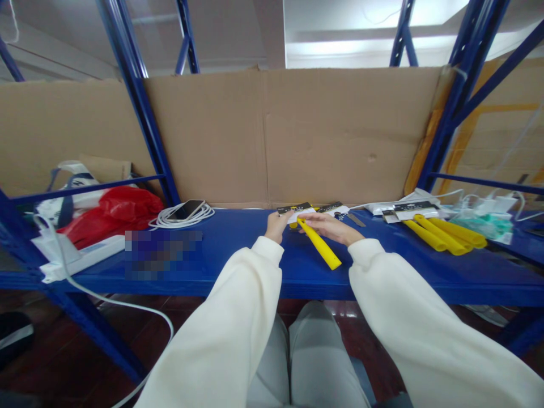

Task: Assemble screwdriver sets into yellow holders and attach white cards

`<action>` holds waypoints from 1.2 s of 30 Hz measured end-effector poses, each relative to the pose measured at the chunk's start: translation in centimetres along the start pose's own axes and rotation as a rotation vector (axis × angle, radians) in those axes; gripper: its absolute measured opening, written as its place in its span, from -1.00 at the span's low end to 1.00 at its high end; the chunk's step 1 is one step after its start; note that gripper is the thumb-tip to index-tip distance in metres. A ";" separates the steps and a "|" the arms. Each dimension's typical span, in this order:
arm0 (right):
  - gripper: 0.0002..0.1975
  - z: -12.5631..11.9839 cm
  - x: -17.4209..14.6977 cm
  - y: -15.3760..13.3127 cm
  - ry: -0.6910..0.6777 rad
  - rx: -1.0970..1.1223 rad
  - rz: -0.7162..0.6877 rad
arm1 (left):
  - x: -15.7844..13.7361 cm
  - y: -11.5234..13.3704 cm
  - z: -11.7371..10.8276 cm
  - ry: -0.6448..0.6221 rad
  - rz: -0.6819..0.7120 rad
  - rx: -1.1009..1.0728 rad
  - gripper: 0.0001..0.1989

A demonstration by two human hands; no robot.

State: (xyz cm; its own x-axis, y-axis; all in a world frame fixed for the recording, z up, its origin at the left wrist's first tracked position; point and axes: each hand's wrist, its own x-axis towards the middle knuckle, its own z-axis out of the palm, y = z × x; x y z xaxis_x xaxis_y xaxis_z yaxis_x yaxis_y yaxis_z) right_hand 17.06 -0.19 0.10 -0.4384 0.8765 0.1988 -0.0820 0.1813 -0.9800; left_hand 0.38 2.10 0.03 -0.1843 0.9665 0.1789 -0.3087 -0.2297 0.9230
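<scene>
A long yellow handle [321, 245] slants toward me over the front part of the blue shelf. Its far end lies between my hands, by a black-and-white card [296, 213]. My left hand [277, 225] is closed at the card's near left edge, its fingertips partly hidden. My right hand [332, 228] reaches in from the right, thumb and fingers closed around the far end of the yellow handle. Just behind my right hand lie another black-and-white card [332, 208] and a small flat metal piece [356, 219].
Several yellow handles [442, 235] with cards lie at the right. To the left are a phone [190, 210] on a coiled white cable [206, 211], a white power strip [96, 255] and a red bag [123, 209]. Cardboard [263, 136] and blue posts [147, 119] stand around the shelf.
</scene>
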 end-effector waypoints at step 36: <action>-0.87 -17.0 -8.8 -4.4 0.926 -0.290 0.317 | -0.5 0.6 -0.1 0.047 -0.089 0.166 -0.87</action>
State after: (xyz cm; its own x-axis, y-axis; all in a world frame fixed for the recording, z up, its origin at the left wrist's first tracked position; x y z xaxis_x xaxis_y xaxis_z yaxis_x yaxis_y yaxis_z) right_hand 36.49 -1.15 2.79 0.4726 0.8810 -0.0210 0.1910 -0.1257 -0.9735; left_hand 0.21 1.52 0.46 -0.2075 0.9748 0.0820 -0.1679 -0.1181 0.9787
